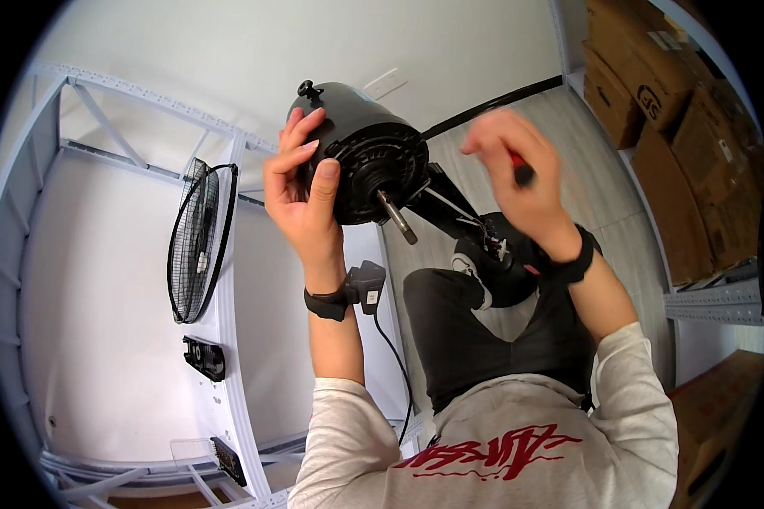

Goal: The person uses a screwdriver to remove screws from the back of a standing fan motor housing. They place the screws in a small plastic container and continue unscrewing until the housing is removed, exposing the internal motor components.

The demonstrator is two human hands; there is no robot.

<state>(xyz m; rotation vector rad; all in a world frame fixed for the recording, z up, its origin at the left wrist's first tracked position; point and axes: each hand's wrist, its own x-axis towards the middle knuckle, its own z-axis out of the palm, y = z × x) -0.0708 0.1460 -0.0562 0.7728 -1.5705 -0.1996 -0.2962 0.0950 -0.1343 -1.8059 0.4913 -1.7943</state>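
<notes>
Fan motor (369,157) bare-shafted, wire guard (197,242) off | left hand (301,191) clamped motor housing | right hand (518,182) closed round red-handled tool (520,170).

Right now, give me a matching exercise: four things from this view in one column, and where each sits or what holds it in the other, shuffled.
Things:
1. black round fan motor housing
2. red-handled tool
3. round black wire fan grille
4. brown cardboard boxes

Places:
A. on the shelf at the right
B. gripped in the right hand
C. leaning against the white metal frame at the left
D. held by the left hand

Pairs: 1-D, 2-B, 3-C, 4-A
</notes>
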